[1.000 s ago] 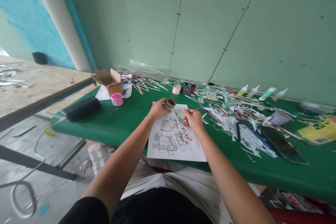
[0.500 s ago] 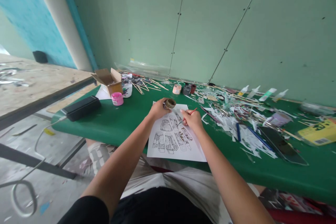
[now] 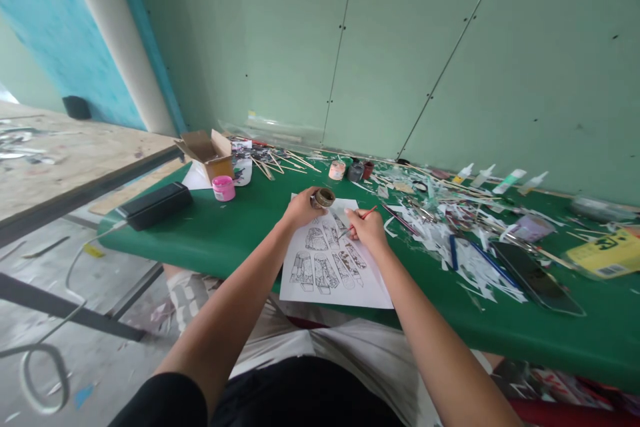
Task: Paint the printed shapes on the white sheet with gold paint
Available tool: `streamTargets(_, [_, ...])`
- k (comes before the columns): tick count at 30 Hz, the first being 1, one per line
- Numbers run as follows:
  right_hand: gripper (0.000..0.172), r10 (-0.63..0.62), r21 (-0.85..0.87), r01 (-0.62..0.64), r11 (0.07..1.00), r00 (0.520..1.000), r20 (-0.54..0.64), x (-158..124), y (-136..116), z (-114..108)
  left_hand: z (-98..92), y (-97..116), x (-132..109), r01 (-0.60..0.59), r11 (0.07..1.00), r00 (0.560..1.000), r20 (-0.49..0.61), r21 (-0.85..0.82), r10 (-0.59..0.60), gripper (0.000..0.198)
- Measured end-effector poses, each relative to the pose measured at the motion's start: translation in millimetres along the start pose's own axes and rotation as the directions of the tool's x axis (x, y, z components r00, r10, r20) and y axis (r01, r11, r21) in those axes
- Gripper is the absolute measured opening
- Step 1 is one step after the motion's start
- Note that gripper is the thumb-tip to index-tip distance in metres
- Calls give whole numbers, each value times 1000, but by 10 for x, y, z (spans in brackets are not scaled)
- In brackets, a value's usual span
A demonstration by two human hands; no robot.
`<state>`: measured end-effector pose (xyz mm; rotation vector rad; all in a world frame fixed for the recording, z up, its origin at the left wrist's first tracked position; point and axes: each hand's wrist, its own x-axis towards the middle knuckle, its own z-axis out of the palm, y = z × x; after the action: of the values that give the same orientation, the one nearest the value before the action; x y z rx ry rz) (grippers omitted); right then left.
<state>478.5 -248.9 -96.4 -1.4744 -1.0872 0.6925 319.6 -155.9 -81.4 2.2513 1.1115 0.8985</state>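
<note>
A white sheet of paper (image 3: 300, 290) printed with black line drawings lies in front of me on the green table. My left hand (image 3: 301, 208) is closed around a small open jar of brown paint (image 3: 325, 199), held over the sheet's upper left part. In my right hand (image 3: 364, 223), a thin paintbrush with a red handle (image 3: 371, 210) is pinched between the fingers. The brush tip points down at the drawings near the middle of the page. Some drawn pieces on the right side carry brownish colour.
To the left are a black box-shaped device (image 3: 157, 205), a pink paint jar (image 3: 223, 188) and an open cardboard box (image 3: 207, 152). More paint jars (image 3: 337, 170) stand behind the sheet. Paper scraps (image 3: 460, 260), a phone (image 3: 537, 278) and a yellow packet (image 3: 607, 253) lie at right.
</note>
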Motion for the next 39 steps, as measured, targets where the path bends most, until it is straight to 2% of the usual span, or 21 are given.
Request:
streamTargets(4, [47,-37,0,37,999,999,19,1,12,1,3,1,0,8,1000,1000,1,-7,-8,55])
streamTargets(15, [44,23,-2,-23,1000,1000,-11,-11,-29,-3,3,-1,-3,13,1000,1000,11,-19,-13,55])
streamTargets(32, [45,-53,-7,53,999,998,20,1,17,3,-2,-2,0,7,1000,1000,-3,-13,-7,54])
streamTargets(39, [45,-43,2,43,999,998,42,-3,3,-3,-1,-6,-1,9,1000,1000,-5,-10,-9,54])
